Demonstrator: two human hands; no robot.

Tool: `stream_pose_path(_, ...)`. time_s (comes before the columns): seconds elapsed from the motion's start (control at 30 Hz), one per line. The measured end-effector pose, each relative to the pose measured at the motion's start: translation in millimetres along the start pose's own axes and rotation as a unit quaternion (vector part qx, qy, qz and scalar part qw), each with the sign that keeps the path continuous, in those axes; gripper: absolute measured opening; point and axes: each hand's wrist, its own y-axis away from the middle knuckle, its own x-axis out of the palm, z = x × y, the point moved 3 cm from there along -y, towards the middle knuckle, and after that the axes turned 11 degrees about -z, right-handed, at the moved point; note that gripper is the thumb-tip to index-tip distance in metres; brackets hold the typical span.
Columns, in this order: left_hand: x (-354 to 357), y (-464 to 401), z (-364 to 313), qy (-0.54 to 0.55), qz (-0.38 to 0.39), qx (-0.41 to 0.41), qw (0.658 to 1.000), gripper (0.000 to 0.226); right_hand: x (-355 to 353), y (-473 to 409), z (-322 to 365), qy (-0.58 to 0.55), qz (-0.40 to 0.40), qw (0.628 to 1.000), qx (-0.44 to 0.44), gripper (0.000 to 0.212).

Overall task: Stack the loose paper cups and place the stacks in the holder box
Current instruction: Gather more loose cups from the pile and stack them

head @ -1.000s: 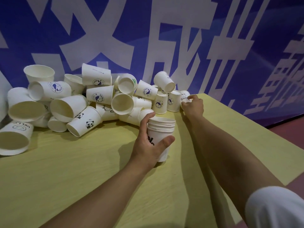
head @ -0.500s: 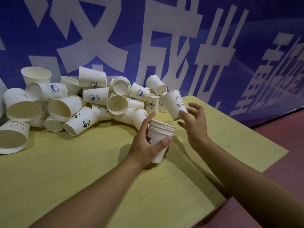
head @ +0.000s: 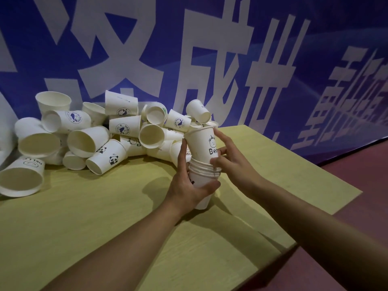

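The left hand (head: 190, 185) is wrapped round the stack (head: 202, 177), thumb in front and fingers behind, holding it upright on the table (head: 84, 217). The right hand (head: 233, 162) pinches a bear cup (head: 202, 144) by its side, with the cup's bottom set into the top of the stack. The pile (head: 100, 133) of loose cups lies just behind and to the left, against the blue banner (head: 231, 49).

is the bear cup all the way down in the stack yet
Not yet. The bear cup stands upright with only its base inside the stack; most of its wall shows above the stacked rims.
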Motion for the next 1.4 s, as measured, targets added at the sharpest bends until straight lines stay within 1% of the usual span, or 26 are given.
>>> stream_pose_path(0.13, 0.0, -1.7, 0.4, 0.012, -0.001, -0.002, 1.000, 0.119, -3.0, -6.2, -3.4, 0.034, -0.020, 0.999, -0.036, 0.079)
stream_pose_path(0.2, -0.9, -1.8, 0.1, 0.026, -0.013, -0.012, 1.000, 0.115, -4.3, -9.9, -4.6, 0.043, -0.022, 0.998, -0.048, 0.070)
stream_pose_path(0.27, -3.4, -1.4, -2.1, 0.034, -0.039, -0.020, 0.998, 0.110, -5.3, -10.6, -7.6, 0.052, -0.035, 0.996, -0.063, 0.055)
stream_pose_path(0.33, -5.7, -1.2, -4.5, 0.019, -0.063, -0.009, 0.998, 0.111, -3.3, -6.3, -14.0, 0.068, -0.036, 0.993, -0.090, 0.042)
stream_pose_path(0.4, -6.2, -1.0, -4.5, 0.018, -0.075, 0.000, 0.997, 0.111, 0.0, 0.4, -22.6, 0.079, -0.031, 0.991, -0.104, 0.036)
stream_pose_path(0.47, -5.5, -2.8, -1.7, 0.030, -0.084, -0.007, 0.996, 0.097, 1.0, 0.9, -31.0, 0.068, -0.037, 0.992, -0.099, 0.034)
stream_pose_path(0.53, -5.3, -4.4, 1.2, 0.035, -0.093, -0.026, 0.995, 0.079, -0.5, -7.4, -37.2, 0.041, -0.064, 0.993, -0.093, 0.032)
stream_pose_path(0.6, -5.2, -5.2, 2.0, 0.047, -0.102, -0.038, 0.993, 0.074, -1.4, -26.1, -45.6, 0.044, -0.107, 0.990, -0.085, 0.033)
stream_pose_path(0.67, -5.2, -5.7, 2.6, 0.048, -0.103, -0.039, 0.993, 0.076, -0.5, -57.2, -60.1, 0.108, -0.147, 0.981, -0.058, 0.039)
stream_pose_path(0.73, -5.4, -6.4, 3.2, 0.046, -0.103, -0.038, 0.993, 0.076, 1.6, -91.0, -75.0, 0.179, -0.160, 0.971, -0.021, 0.047)
stream_pose_path(0.8, -5.8, -7.5, 4.5, 0.046, -0.103, -0.040, 0.993, 0.076, 2.3, -120.7, -86.0, 0.233, -0.162, 0.959, -0.017, 0.053)
stream_pose_path(0.87, -6.4, -9.0, 6.1, 0.052, -0.104, -0.043, 0.992, 0.077, 2.6, -143.4, -91.6, 0.279, -0.160, 0.946, -0.036, 0.059)
stream_pose_path(0.97, -6.1, -11.0, 8.8, 0.060, -0.104, -0.046, 0.992, 0.074, 5.4, -167.1, -99.3, 0.311, -0.146, 0.939, -0.034, 0.065)
stream_pose_path(1.03, -5.5, -11.7, 8.9, 0.065, -0.103, -0.048, 0.991, 0.073, 8.5, -176.6, -109.5, 0.334, -0.126, 0.934, -0.023, 0.066)
stream_pose_path(1.07, -5.3, -12.3, 9.2, 0.067, -0.103, -0.049, 0.991, 0.073, 9.3, -179.7, -114.0, 0.340, -0.124, 0.932, -0.020, 0.064)
stream_pose_path(1.13, -5.1, -13.0, 9.5, 0.073, -0.100, -0.048, 0.991, 0.077, 7.7, -182.0, -117.2, 0.319, -0.155, 0.935, -0.024, 0.053)
stream_pose_path(1.2, -5.4, -12.9, 9.4, 0.076, -0.096, -0.045, 0.991, 0.081, 5.1, -180.2, -113.7, 0.281, -0.200, 0.938, -0.040, 0.032)
stream_pose_path(1.27, -5.4, -11.8, 8.2, 0.078, -0.090, -0.041, 0.992, 0.086, 2.7, -176.1, -109.2, 0.252, -0.218, 0.942, -0.038, 0.015)
stream_pose_path(1.33, -5.1, -10.3, 7.1, 0.085, -0.082, -0.040, 0.992, 0.089, -1.9, -167.9, -105.0, 0.243, -0.219, 0.945, -0.026, 0.015)
stream_pose_path(1.4, -4.8, -8.8, 5.1, 0.094, -0.070, -0.039, 0.992, 0.090, -9.9, -153.8, -96.6, 0.218, -0.235, 0.947, -0.017, 0.023)
